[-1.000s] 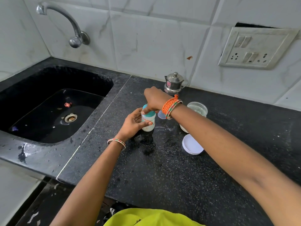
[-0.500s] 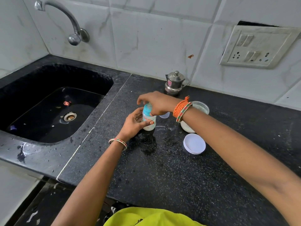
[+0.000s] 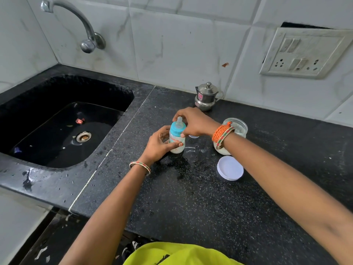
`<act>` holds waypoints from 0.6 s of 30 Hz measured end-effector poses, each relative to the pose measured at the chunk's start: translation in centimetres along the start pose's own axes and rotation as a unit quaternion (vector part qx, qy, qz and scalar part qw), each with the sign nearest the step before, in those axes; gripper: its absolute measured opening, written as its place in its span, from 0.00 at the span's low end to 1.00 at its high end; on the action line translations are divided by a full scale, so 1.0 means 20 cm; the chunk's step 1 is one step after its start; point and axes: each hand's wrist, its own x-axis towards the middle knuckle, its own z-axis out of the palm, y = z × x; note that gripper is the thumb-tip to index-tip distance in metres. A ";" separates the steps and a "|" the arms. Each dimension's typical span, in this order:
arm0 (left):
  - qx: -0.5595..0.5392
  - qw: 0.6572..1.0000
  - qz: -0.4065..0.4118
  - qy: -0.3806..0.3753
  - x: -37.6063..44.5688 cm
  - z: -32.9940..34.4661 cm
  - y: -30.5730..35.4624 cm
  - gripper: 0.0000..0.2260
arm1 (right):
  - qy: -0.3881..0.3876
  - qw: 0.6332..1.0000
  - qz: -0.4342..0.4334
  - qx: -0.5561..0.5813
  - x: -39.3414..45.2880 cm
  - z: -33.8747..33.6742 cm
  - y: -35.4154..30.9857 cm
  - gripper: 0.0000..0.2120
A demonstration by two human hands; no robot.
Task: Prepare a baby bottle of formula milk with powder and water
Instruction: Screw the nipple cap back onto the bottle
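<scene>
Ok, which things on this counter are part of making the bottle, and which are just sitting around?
In use:
bottle, held by the left hand
blue cap, gripped by the right hand
open powder jar
white lid

Lying about:
steel pot
tap
sink
wall sockets

Black speckled stone desk (image 3: 191, 203) spans lower frame, surface wet in patches. Black sink (image 3: 47, 150) recessed at left; metal drain (image 3: 83, 136) at basin centre. Chrome tap (image 3: 84, 29) wall-mounted, upper left. Wall (image 3: 181, 44): white marbled tiles, stained. White switch and socket plate (image 3: 305, 52) upper right, dark gap above it. Lighting even, diffuse.
</scene>
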 end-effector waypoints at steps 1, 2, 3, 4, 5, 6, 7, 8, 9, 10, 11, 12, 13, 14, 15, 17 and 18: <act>0.005 1.000 0.001 0.008 0.00 0.01 0.00 0.23 | 0.042 0.999 0.013 0.031 0.00 0.02 0.01 0.25; 0.011 1.000 0.002 0.019 -0.01 0.01 0.00 0.23 | 0.071 0.996 0.024 0.054 0.00 0.04 0.03 0.24; 0.016 0.999 0.003 0.031 -0.01 0.02 0.00 0.23 | 0.084 0.994 0.028 0.068 0.00 0.05 0.03 0.23; 0.020 0.999 0.004 0.042 -0.02 0.03 0.01 0.22 | 0.089 0.993 0.029 0.077 0.00 0.06 0.04 0.23; 0.024 0.999 0.003 0.049 -0.02 0.04 0.01 0.23 | 0.091 0.992 0.033 0.083 0.00 0.07 0.04 0.24; 0.025 0.998 0.000 0.051 -0.03 0.04 0.01 0.23 | 0.094 0.991 0.035 0.087 -0.01 0.06 0.04 0.24; 0.025 0.998 -0.004 0.049 -0.03 0.03 0.02 0.23 | 0.102 0.990 0.041 0.089 -0.02 0.07 0.04 0.25; 0.028 0.999 -0.006 0.045 -0.03 0.03 0.02 0.24 | 0.121 0.988 0.046 0.091 -0.04 0.07 0.03 0.25; 0.033 0.999 -0.004 0.042 -0.03 0.03 0.03 0.24 | 0.148 0.983 0.055 0.090 -0.05 0.09 0.02 0.24; 0.039 0.998 0.003 0.043 -0.03 0.03 0.04 0.23 | 0.184 0.977 0.065 0.092 -0.08 0.12 0.00 0.22; 0.046 0.998 0.011 0.050 -0.04 0.04 0.04 0.22 | 0.221 0.968 0.075 0.094 -0.11 0.16 -0.02 0.20; 0.051 0.997 0.020 0.059 -0.04 0.05 0.05 0.21 | 0.255 0.959 0.079 0.093 -0.13 0.21 -0.04 0.18; 0.054 0.996 0.026 0.069 -0.05 0.06 0.05 0.21 | 0.280 0.953 0.077 0.089 -0.15 0.26 -0.05 0.17; 0.054 0.995 0.026 0.076 -0.05 0.07 0.05 0.20 | 0.292 0.950 0.073 0.088 -0.15 0.29 -0.06 0.17; 0.053 0.995 0.022 0.078 -0.05 0.07 0.04 0.20 | 0.292 0.949 0.069 0.097 -0.16 0.31 -0.05 0.17; 0.035 0.998 0.004 0.051 -0.05 0.05 0.05 0.20 | 0.249 0.957 0.053 0.139 -0.14 0.29 0.00 0.20; 0.015 1.000 -0.010 0.025 -0.05 0.03 0.05 0.21 | 0.204 0.964 0.035 0.165 -0.14 0.27 0.02 0.21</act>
